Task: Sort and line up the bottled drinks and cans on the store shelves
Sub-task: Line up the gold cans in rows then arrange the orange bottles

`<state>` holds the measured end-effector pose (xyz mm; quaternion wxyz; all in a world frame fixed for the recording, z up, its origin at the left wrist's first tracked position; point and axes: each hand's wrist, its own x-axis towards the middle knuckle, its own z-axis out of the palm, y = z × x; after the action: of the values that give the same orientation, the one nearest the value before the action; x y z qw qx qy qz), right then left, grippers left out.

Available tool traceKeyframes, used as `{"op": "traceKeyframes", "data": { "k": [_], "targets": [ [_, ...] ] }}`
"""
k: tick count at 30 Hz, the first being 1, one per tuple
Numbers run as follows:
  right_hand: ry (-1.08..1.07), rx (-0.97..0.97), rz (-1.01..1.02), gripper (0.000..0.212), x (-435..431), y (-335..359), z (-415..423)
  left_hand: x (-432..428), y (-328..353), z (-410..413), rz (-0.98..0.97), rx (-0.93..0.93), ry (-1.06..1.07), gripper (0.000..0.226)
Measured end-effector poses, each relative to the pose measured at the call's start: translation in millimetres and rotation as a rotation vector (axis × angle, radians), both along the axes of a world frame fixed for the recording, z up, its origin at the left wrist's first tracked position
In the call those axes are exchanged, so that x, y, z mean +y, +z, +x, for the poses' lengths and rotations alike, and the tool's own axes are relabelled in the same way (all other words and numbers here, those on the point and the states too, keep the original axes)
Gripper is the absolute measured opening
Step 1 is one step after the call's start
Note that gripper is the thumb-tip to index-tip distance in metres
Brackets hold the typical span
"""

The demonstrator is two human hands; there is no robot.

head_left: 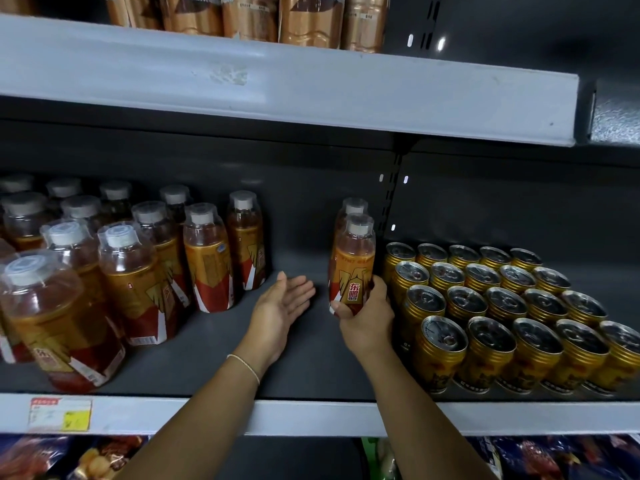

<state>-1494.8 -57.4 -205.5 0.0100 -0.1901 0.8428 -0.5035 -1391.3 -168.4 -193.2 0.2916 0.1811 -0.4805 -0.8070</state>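
My right hand [367,318] grips the lower part of an amber drink bottle [353,261] with a gold and red label, standing upright on the dark shelf [214,355]. A second bottle [354,205] of the same kind stands right behind it. My left hand [280,303] hovers open, palm turned toward the held bottle, in the gap at the shelf's middle and holds nothing. Several matching bottles [138,271] stand in rows at the left. Rows of gold cans [502,313] fill the right side, next to the held bottle.
A grey shelf [311,88] above carries brown-wrapped bottles [249,15]. The front rail [311,417] has a red and yellow price tag [60,414] at the left. Snack bags [86,459] lie on the level below. A slotted upright [393,199] divides the back panel.
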Motion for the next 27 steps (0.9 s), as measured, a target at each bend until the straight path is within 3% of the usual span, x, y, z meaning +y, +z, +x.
{"op": "traceKeyframes", "data": {
  "k": [4,10,14,17,19,23,27],
  "targets": [
    [-0.008,-0.011,-0.03,0.091,1,-1,3,1,1,5,-0.016,-0.001,0.048,0.043],
    [-0.003,0.036,0.004,0.097,6,4,9,11,6,16,-0.214,-0.138,0.17,0.028],
    [-0.084,0.326,0.019,0.095,10,24,27,-5,9,44,-0.426,-0.205,0.314,0.015],
    [-0.122,0.602,-0.082,0.074,3,33,52,-26,15,73,-0.625,-0.276,0.442,0.02],
    [-0.043,0.667,-0.127,0.06,-10,35,68,-39,15,90,-0.742,-0.332,0.488,0.026],
    [0.229,0.553,-0.05,0.053,-49,41,82,-50,9,114,-1.03,-0.454,0.509,0.037],
    [0.354,0.224,0.101,0.069,-99,52,68,-51,1,122,-1.142,-0.535,0.472,0.044]
  ]
}}
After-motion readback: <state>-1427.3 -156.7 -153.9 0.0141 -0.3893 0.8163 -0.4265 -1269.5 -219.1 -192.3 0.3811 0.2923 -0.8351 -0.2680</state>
